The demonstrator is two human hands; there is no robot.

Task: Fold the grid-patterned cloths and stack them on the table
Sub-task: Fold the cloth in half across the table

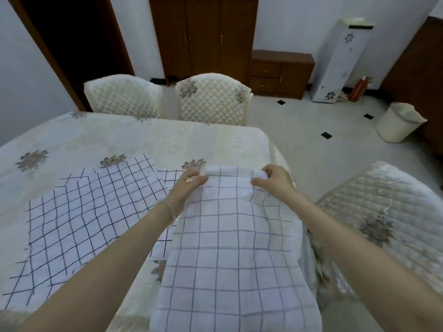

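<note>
On the left half of the table [79,137], one grid-patterned cloth [79,219] with dark lines lay spread flat, its near corner reaching the table's near edge. A strip of a second dark-lined cloth [171,176] showed just past it toward the middle, mostly hidden under the arm and the cloth in hand; whether it was a separate piece could not be told for certain. Toward the right edge, a pale-lined cloth [230,255] was draped from the table's right side down toward the person.

The left hand [189,183] pinched that cloth's far left corner between thumb and fingers, and the right hand [273,179] had its fingers curled round the far right corner, bunching it.

The likely trouble was on the right: the cloth sat close to the table's right edge, so a loose right corner could slide off toward the chair. The bunched right corner could also leave the fold crooked. Dragging the cloth leftward might ruck up the flat one beside it.

Counted: three cloths at most, none folded or stacked; two hands; three quilted chairs [213,97]; one white bin [400,123].
</note>
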